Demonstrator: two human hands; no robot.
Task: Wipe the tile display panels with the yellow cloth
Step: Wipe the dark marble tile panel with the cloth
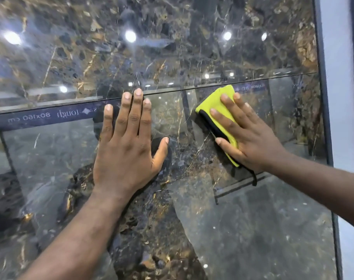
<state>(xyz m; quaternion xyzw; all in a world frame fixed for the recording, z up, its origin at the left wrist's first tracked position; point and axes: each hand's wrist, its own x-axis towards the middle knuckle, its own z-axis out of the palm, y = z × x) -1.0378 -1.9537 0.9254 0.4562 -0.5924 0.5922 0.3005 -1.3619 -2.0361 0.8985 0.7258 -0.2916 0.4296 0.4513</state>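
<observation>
**Head camera: yellow cloth pinned flat near the lower panel's top right corner**

Nearest us, both forearms reach up across the glossy, dark marbled lower panel. Our left hand lies flat on it near the middle of its top edge, fingers straight and together, thumb out to the side, holding nothing; we judge it is bracing us.

Our right hand is spread just as flat, with straight fingers and thumb pressing the yellow cloth against the panel rather than curling round it. The cloth sits toward the panel's top right corner, its upper tip just under the seam. It is folded, with a black edging, and a black loop hangs below the palm.

We expect the cloth to be light, soft and limp, so it will bunch or slide out unless the whole palm covers it; a broad, flat press over its middle suits it better than a pinch at a corner. The polished face looks slick and hard, and it should take steady pressure.

Beyond the seam stands the upper panel, mirroring ceiling lights, and the dark frame runs up along the right edge.
</observation>
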